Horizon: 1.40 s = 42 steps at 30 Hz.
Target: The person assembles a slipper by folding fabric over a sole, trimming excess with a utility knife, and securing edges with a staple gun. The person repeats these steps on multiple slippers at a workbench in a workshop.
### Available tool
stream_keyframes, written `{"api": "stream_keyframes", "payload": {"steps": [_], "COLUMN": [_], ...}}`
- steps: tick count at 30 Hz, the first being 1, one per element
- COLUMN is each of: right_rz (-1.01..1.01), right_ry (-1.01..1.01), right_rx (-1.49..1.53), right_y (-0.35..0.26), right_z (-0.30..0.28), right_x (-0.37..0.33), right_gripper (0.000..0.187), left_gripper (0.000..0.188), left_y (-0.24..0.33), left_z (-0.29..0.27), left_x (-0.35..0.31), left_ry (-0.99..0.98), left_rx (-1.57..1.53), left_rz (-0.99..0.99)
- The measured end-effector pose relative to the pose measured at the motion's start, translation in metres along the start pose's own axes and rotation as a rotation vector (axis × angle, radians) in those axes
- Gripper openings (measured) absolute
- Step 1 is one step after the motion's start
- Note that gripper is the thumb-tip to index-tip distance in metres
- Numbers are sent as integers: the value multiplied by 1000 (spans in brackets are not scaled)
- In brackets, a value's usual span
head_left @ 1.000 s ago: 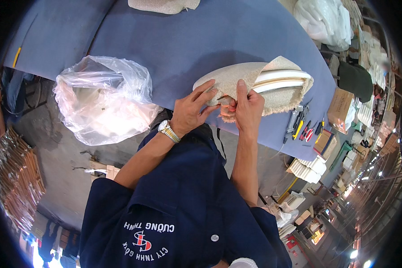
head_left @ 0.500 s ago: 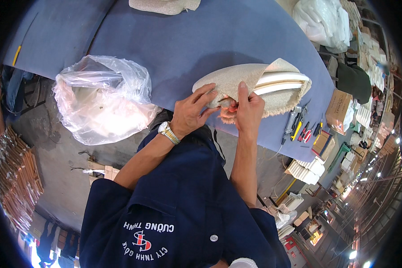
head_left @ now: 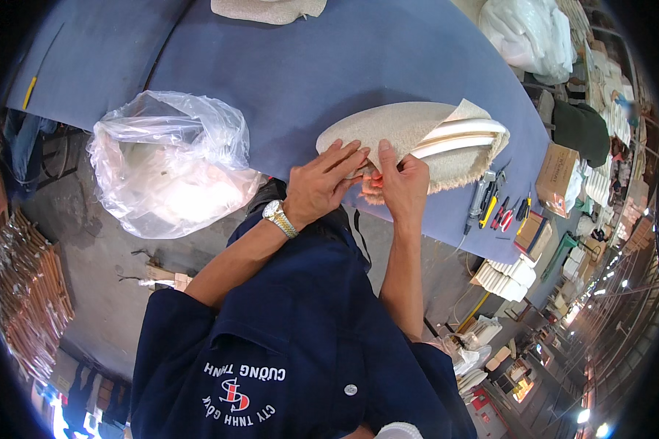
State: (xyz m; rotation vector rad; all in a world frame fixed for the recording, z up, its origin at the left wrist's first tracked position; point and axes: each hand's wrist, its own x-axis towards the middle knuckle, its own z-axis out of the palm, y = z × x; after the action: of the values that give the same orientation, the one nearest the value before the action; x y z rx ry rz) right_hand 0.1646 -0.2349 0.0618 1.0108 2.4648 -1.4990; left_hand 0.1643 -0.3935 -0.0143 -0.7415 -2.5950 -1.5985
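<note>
A padded, curved piece wrapped in beige upholstery fabric (head_left: pixel 388 124) lies at the near edge of the blue-grey table. At its right end the cloth is folded back, and curved white strips (head_left: pixel 458 132) show under it; the near edge of the cloth is frayed. My left hand (head_left: pixel 318 183), with a watch on the wrist, presses its fingers on the fabric at the left end. Beside it my right hand (head_left: pixel 404 186) pinches the near edge of the fabric, thumb on top. Something orange-red shows between the hands, too hidden to name.
Left of my hands sits a clear plastic bag (head_left: pixel 176 208) with pale contents. Several hand tools, among them a yellow-handled one (head_left: pixel 488 211), lie at the right table edge near a cardboard box (head_left: pixel 556 175). A beige fabric piece (head_left: pixel 267 9) lies at the far edge.
My left fingers have moved slightly right, closer to my right thumb, which has shifted a little left. The folded fabric flap sits slightly further right. Both hands stay on the piece.
</note>
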Motion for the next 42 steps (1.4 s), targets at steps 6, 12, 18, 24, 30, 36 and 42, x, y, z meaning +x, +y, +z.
{"api": "stream_keyframes", "payload": {"steps": [6, 12, 18, 24, 30, 36, 42], "right_rz": [-125, -114, -169, -300, -110, -130, -245], "right_ry": [8, 35, 69, 39, -65, -41, 31], "right_rx": [-343, -150, -281, 97, 302, 96, -97], "right_y": [12, 16, 10, 27, 13, 0, 9], "right_z": [-5, -2, 0, 18, 10, 12, 5], "right_x": [-3, -7, -13, -5, 1, -2, -6], "right_gripper": [61, 60, 52, 46, 46, 54, 53], "left_gripper": [54, 55, 57, 61, 63, 63, 61], "left_y": [1, -1, -1, -10, -10, -10, -12], "left_z": [4, 5, 1, -3, -5, 0, -3], "left_x": [-6, -2, -1, 0, 2, -1, 2], "left_ry": [5, 42, 15, 3, -19, -7, -29], "left_rx": [13, 22, 4, -44, -45, -18, -23], "left_rz": [28, 20, -3, -125, -153, -86, -104]}}
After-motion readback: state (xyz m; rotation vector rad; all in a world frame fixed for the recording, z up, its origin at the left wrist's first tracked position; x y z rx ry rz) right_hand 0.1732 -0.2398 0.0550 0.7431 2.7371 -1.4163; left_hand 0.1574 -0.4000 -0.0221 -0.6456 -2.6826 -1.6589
